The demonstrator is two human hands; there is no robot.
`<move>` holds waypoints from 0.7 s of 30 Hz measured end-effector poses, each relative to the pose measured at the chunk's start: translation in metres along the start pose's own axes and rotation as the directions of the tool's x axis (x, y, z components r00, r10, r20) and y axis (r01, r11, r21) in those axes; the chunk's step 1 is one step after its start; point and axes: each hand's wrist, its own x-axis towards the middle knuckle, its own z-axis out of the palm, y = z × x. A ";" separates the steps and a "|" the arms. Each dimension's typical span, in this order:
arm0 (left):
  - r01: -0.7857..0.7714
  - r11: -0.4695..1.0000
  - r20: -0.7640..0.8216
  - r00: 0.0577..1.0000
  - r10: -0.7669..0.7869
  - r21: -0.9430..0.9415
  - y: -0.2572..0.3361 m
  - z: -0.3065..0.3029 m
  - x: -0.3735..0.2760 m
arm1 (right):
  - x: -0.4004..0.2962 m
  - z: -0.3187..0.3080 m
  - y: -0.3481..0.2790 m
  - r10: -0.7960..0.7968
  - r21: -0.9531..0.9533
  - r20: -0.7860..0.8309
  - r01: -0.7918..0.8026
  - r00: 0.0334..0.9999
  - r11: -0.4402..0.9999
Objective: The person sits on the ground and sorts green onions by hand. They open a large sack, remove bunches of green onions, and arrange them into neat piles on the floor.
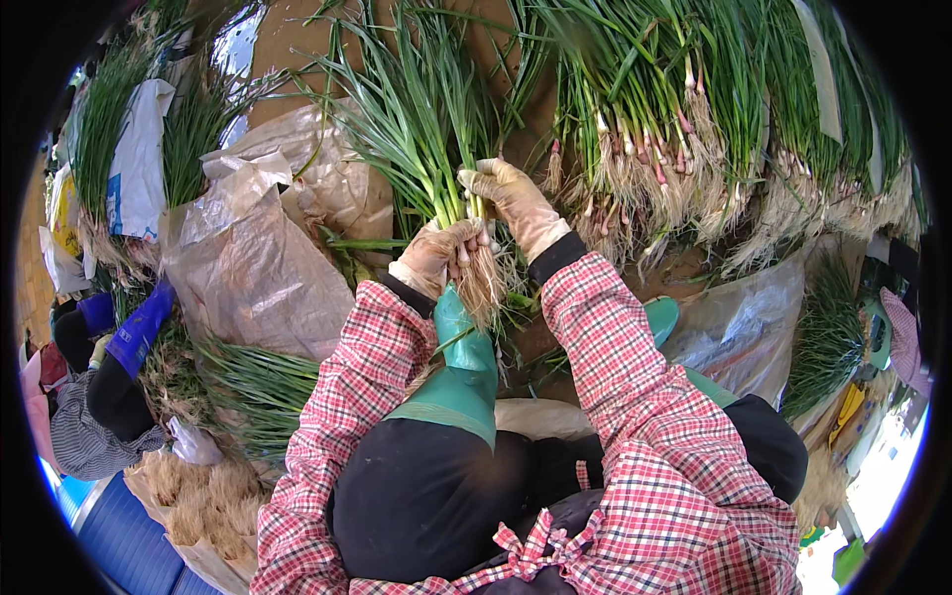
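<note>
A bunch of green garlic plants (439, 141) fans out in front of me, leaves pointing away, small white bulbs and stringy roots (480, 286) hanging towards my knees. My left hand (435, 256), in a pale, soiled glove, is closed around the stalks just above the bulbs. Right beside it, my right hand (517, 201), gloved the same way, has its fingers bent around a few stalks at the bunch's right side. Its fingertips are partly hidden. Under the roots is my green rubber boot (465, 335).
Many more garlic plants (647, 141) lie in a row at the upper right, roots towards me. Plastic sheeting (253, 260) covers ground at left; another clear sheet (736, 327) lies right. A sack of cut roots (201, 498) stands lower left. A person in blue boots (137, 331) sits at far left.
</note>
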 end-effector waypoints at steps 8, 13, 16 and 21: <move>-0.170 0.975 -0.218 0.956 0.198 0.142 -0.012 0.010 0.000 | -0.001 0.005 0.041 -0.622 -0.686 -0.267 0.308 0.736 0.659; -0.155 0.918 -0.147 0.964 0.221 0.364 -0.004 0.005 -0.004 | -0.003 -0.001 0.036 -0.454 -0.761 -0.120 0.212 0.883 0.614; -0.110 0.912 -0.182 0.964 0.195 0.394 0.011 0.012 -0.018 | 0.001 -0.006 0.030 -0.523 -0.831 -0.029 0.271 0.852 0.487; -0.288 0.946 -0.031 0.955 0.296 0.145 0.063 0.002 -0.047 | 0.012 -0.102 0.017 -0.439 -0.848 -0.387 -0.126 0.811 0.514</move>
